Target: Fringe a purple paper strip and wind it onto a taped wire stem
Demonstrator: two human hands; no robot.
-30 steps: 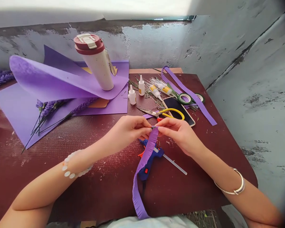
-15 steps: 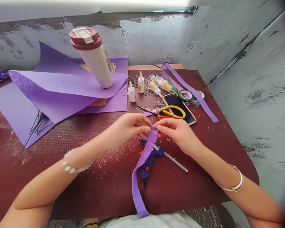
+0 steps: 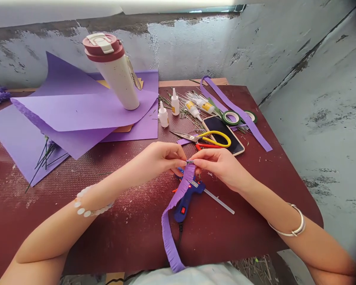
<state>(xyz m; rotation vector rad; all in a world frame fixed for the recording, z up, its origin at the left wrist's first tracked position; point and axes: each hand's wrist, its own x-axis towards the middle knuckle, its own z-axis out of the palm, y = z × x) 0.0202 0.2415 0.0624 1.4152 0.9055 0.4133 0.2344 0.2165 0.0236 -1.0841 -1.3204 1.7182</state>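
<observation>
Fringed purple strip (image 3: 172, 243) hangs from a thin stem end (image 3: 190, 161), perhaps wire, which fingertips of left hand (image 3: 157, 160) and right hand (image 3: 218, 166) pinch closely for keeping it steady.

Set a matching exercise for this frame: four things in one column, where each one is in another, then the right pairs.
1 fringed strip
2 glue gun
3 scissors
4 tumbler

A handles lying over the phone
B standing on the purple paper
C held between the left hand and right hand
D lying under the strip

Pairs: 1-C, 2-D, 3-A, 4-B
</observation>
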